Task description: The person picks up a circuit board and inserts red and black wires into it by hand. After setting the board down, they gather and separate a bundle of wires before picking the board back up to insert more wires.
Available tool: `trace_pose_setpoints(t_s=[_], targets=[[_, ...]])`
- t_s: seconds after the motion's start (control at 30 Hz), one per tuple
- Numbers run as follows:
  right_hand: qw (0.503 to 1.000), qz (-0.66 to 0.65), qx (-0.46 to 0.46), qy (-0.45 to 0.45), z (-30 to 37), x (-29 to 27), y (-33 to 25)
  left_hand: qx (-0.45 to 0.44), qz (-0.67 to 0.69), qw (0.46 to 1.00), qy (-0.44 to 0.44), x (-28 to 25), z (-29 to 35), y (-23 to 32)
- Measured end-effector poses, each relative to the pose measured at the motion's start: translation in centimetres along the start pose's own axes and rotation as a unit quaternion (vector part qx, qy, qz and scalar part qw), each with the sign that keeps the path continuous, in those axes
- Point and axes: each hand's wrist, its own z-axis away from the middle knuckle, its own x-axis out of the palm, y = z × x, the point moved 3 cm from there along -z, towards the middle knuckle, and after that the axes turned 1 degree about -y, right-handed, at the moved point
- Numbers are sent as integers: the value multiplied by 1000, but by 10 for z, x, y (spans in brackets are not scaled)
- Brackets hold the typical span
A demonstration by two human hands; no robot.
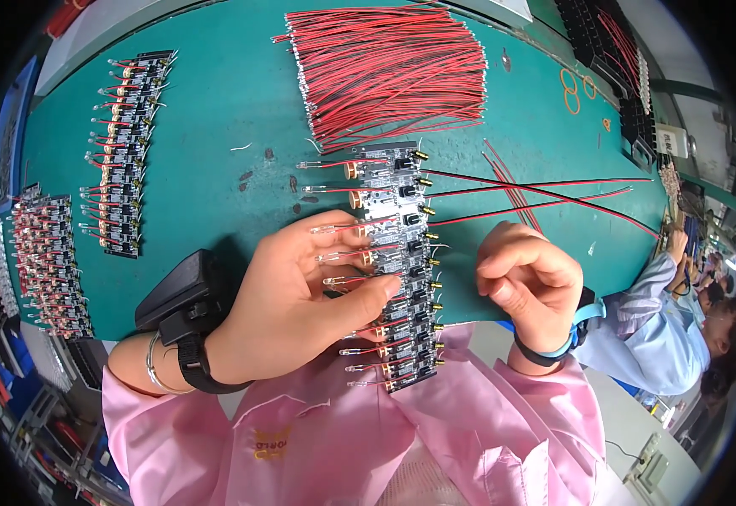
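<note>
My left hand [300, 295] grips a long strip of joined circuit boards [406, 261], its thumb lying across the face. Small clear LEDs on short red leads stick out along the strip's left side, with brass-coloured pins along the right. From its upper boards, red-and-black wires [545, 199] stretch right over the green mat. Just right of the strip, my right hand [532, 282] is closed, fingers curled toward the thumb and apart from the boards. Whatever it may hold is too small or hidden to make out.
A thick bundle of red-and-black wires [389, 72] lies at the back of the green mat [208, 126]. Another board strip [123, 156] and stacked strips [48, 261] are at the left. Rubber bands [570, 91] lie back right. A co-worker [655, 337] sits at the right.
</note>
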Motion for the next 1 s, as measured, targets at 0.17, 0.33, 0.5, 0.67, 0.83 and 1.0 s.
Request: trace_pose_setpoints(t_s=[0.17, 0.33, 0.5, 0.67, 0.83, 1.0], targets=[[997, 47, -46, 46, -4, 10, 0, 29, -28, 999, -14, -1, 1, -1], [990, 81, -43, 109, -6, 20, 1, 20, -6, 1000, -10, 2, 1, 1], [959, 246, -81, 115, -10, 20, -1, -2, 12, 1000, -17, 2, 2, 4], [924, 340, -140, 103, -10, 16, 0, 18, -11, 1000, -8, 1, 2, 2], [922, 352, -132, 96, -12, 19, -2, 25, -6, 1000, -9, 0, 1, 1], [926, 341, -129, 97, -11, 21, -3, 28, -2, 1000, -3, 1, 2, 1]])
